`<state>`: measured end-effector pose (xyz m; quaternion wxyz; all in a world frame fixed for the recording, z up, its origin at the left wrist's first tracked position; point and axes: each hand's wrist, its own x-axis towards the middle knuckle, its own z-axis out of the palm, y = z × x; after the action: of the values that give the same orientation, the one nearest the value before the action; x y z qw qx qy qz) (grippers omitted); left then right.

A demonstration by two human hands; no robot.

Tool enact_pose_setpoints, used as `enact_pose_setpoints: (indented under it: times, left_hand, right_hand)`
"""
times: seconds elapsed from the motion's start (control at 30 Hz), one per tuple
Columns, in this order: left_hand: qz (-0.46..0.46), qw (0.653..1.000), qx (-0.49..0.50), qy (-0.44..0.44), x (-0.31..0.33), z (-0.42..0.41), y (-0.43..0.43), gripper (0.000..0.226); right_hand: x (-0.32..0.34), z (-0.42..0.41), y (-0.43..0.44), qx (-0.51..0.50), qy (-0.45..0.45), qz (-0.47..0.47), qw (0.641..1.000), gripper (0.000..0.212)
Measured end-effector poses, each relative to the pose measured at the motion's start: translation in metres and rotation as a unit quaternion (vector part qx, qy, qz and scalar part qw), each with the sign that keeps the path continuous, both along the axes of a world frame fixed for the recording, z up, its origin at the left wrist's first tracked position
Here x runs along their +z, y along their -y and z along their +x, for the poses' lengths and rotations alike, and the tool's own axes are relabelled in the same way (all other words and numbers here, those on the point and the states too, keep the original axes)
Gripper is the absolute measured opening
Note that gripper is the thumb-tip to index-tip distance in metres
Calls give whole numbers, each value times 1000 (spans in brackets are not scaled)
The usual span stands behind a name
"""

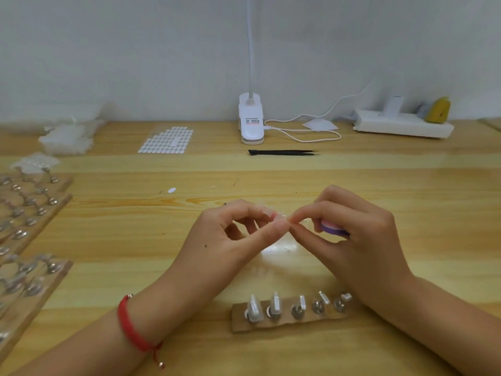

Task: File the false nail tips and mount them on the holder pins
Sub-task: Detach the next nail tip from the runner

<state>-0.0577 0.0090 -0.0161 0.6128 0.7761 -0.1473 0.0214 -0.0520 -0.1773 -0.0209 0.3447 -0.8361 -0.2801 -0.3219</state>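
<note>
Above the middle of the wooden table (406,185), I pinch a small clear nail tip (282,219) between thumb and forefinger of my left hand (230,234) and my right hand (360,234), whose other fingers curl around a purple-and-pink file block (334,227). Nearer me lies a wooden holder strip (290,322), several pins carrying tips. Black tweezers (283,152) lie beyond, before a white clip lamp (250,120).
</note>
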Motion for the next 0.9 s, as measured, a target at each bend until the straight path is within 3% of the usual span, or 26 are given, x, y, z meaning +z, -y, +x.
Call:
enact_pose_setpoints:
  times: [0.17, 0.33, 0.7, 0.9]
  left_hand:
    - [-9, 1000, 8, -13, -3, 2, -2, 22]
    - [-6, 1000, 1, -4, -3, 1, -2, 22]
    - [-32, 998, 48, 2, 0, 2, -1, 21]
    - [-39, 997, 67, -17, 0, 3, -3, 25]
  right_hand:
    - [3, -2, -2, 16, -27, 2, 999, 15]
    - [5, -7, -5, 60, -132, 141, 979, 33]
    - [11, 5, -4, 84, -327, 232, 912, 17]
    - [15, 6, -4, 88, -373, 249, 890, 18]
